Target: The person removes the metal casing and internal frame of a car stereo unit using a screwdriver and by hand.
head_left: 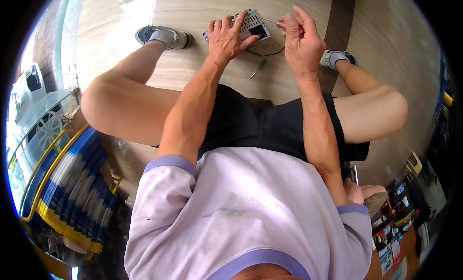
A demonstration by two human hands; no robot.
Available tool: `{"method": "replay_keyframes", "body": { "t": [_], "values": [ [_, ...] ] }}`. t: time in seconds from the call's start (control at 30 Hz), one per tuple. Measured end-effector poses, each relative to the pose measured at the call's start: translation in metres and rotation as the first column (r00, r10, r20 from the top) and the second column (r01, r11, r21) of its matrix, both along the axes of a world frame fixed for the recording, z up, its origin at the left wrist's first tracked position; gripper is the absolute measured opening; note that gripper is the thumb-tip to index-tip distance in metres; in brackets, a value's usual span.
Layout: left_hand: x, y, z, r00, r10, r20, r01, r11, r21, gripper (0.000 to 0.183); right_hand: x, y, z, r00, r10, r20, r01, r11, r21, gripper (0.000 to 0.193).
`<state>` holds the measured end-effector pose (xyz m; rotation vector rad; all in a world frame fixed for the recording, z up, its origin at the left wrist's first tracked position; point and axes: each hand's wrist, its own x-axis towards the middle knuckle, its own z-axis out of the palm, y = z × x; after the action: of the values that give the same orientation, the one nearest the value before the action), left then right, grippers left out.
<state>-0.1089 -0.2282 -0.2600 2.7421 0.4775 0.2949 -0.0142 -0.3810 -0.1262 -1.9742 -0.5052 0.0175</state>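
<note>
Resting at the frame's top, a perforated grey metal box [246, 26] is pressed flat by the left hand [225, 37]. A red-handled screwdriver [289, 25] is gripped by the right hand [301, 41]. A green-handled screwdriver [259, 67] lies on the floor below.

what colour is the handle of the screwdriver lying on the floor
Green, on the spare screwdriver lying on the floor; the head view shows it best.

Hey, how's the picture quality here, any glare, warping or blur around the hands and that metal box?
Head view: strong fisheye bending toward a black rim; daylight glare washes out the floor at upper left; the left hand on the perforated metal box and the right hand gripping a red-handled screwdriver look reasonably sharp.
</note>
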Motion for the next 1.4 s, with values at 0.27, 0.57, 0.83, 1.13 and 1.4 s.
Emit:
{"method": "replay_keyframes", "body": {
  "t": [0.27, 0.57, 0.83, 1.13, 1.4],
  "values": [
    [0.001, -0.002, -0.001, 0.998, 0.053, 0.042, -0.056, 0.995, 0.078, 0.083, -0.009, 0.01, -0.018, 0.994, -0.02, 0.112, 0.019, 1.0, 0.005, 0.032],
    [0.001, -0.002, -0.003, 0.997, 0.049, 0.053, -0.054, 0.993, 0.103, 0.082, -0.008, 0.014, -0.017, 0.996, -0.003, 0.084, 0.005, 0.999, -0.033, 0.029],
    [0.001, -0.002, -0.001, 0.998, 0.05, 0.037, -0.054, 0.993, 0.108, 0.081, -0.007, 0.016, -0.017, 0.992, 0.019, 0.122, -0.013, 0.998, -0.055, 0.026],
    [0.001, -0.001, -0.002, 0.997, 0.053, 0.055, -0.058, 0.995, 0.085, 0.08, -0.009, 0.017, -0.016, 0.99, 0.033, 0.138, -0.024, 0.998, -0.064, 0.025],
    [0.001, -0.002, -0.006, 0.998, 0.048, 0.031, -0.05, 0.998, 0.038, 0.08, 0.004, 0.032, 0.006, 0.955, 0.149, 0.255, -0.088, 0.968, -0.237, 0.021]
  ]
}}
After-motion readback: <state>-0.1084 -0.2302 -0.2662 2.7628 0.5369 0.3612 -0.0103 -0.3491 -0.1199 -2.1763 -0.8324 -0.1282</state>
